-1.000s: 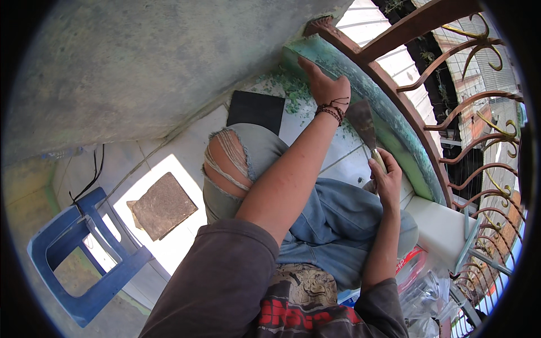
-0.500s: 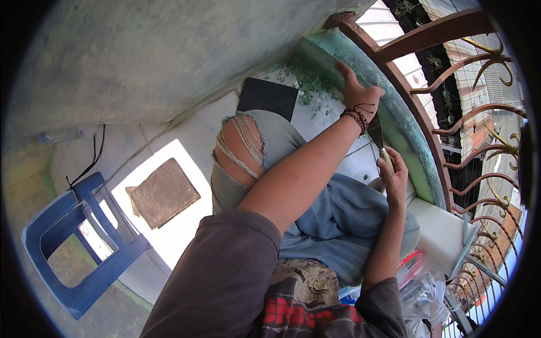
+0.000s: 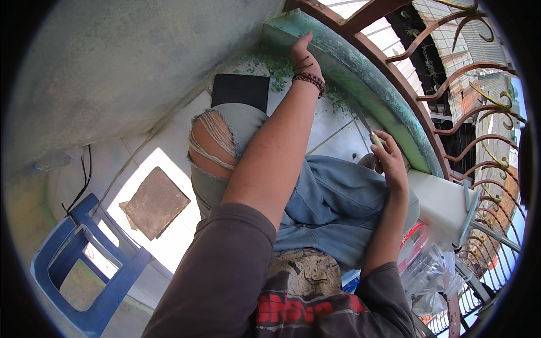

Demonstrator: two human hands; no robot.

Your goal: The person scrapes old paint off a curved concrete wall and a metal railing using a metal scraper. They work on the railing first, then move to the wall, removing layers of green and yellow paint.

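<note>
My right hand [image 3: 390, 158] is closed around the pale handle of a scraper [image 3: 376, 139]. The scraper's thin metal blade points up and left, close to the inner face of a low green ledge [image 3: 360, 62] with worn, chipped paint. My left hand [image 3: 307, 59], a beaded bracelet on its wrist, reaches across to the far part of that ledge. It appears to hold nothing, with a digit stretched out along the ledge; its other fingers are partly hidden. Green paint flakes [image 3: 279, 73] lie scattered on the white tiled floor [image 3: 332, 132] beneath it.
A black square sheet [image 3: 240, 92] lies by my knee. To the left are a brown board [image 3: 156, 203] and a tipped blue plastic stool [image 3: 84, 304]. A brown metal railing [image 3: 389, 53] tops the ledge. A white box [image 3: 434, 194] and clear plastic bags [image 3: 431, 276] stand at right.
My left hand has moved away from the scraper, up and left along the ledge. The right hand still grips the scraper, whose blade now shows apart from the left wrist. The view has shifted slightly.
</note>
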